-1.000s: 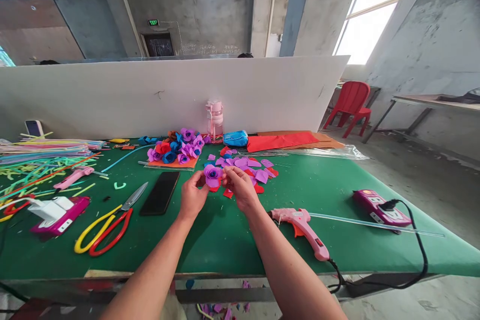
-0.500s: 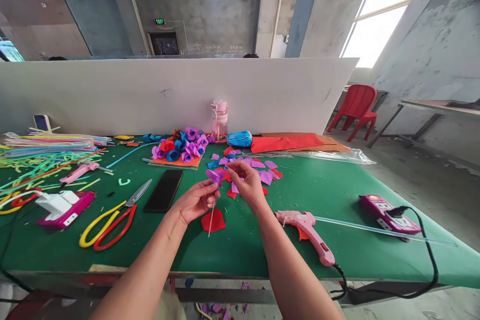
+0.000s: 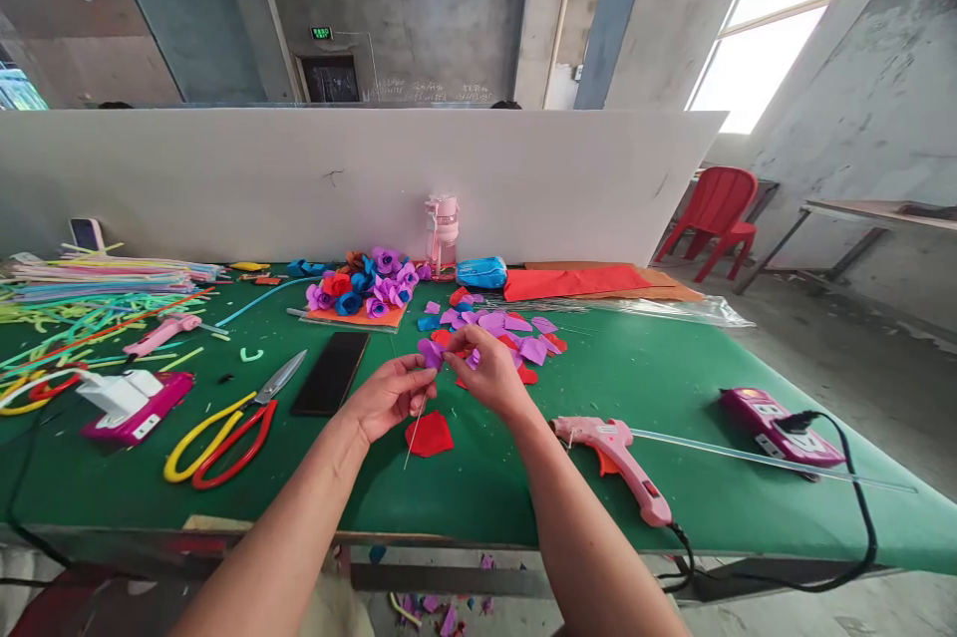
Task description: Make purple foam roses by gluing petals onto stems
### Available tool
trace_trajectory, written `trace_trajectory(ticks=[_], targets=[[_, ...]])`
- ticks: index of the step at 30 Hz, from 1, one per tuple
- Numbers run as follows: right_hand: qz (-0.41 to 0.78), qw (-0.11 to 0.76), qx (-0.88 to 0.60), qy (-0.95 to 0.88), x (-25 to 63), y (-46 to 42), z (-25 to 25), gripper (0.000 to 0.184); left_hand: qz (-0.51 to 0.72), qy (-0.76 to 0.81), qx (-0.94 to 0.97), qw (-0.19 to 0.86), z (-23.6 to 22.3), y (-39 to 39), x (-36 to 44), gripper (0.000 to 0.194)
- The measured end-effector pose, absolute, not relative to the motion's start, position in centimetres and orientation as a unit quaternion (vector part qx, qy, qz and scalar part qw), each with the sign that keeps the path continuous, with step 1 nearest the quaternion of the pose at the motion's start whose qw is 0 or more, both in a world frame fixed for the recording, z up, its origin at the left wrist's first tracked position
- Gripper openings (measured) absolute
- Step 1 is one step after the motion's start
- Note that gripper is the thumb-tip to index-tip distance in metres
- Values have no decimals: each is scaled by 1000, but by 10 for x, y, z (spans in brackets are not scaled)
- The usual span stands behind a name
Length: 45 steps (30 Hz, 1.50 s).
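A small purple paper flower [image 3: 431,352] on a thin wire stem is held up over the green table. My left hand [image 3: 394,392] is closed round the base of the flower, with the wire [image 3: 412,440] hanging down below the fingers. My right hand [image 3: 482,368] pinches the flower's petal edge from the right side. A red paper petal [image 3: 429,434] lies flat just beneath my hands. Behind them, loose purple petals [image 3: 533,349] are scattered with red and blue ones.
Finished paper flowers [image 3: 370,286] sit at the back. On the left are scissors [image 3: 239,428], a black phone [image 3: 331,374] and a power strip [image 3: 142,410]. A pink glue gun [image 3: 624,463] with a clear stick lies on the right, near another power strip [image 3: 778,430].
My right hand has moved down and left onto the flower and now grips its petal. The wire tilts a little more to the left. The view has shifted slightly.
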State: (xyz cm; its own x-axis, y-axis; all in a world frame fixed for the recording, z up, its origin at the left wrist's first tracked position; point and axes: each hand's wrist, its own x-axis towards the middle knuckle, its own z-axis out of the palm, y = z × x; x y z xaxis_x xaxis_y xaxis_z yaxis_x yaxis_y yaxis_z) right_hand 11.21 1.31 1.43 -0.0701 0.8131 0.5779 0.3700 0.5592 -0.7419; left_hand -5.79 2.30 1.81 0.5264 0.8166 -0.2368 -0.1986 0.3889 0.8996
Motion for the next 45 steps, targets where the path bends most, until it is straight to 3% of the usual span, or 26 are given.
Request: trace_trajectory(ticks=[13,45], targets=[[212,514,-407,-725,112,10,18,10,321,353,459,749,18,23,-59,25],[257,478,-401,-738,119,14,13,10,282,373,519,716,13,24,-65,31]])
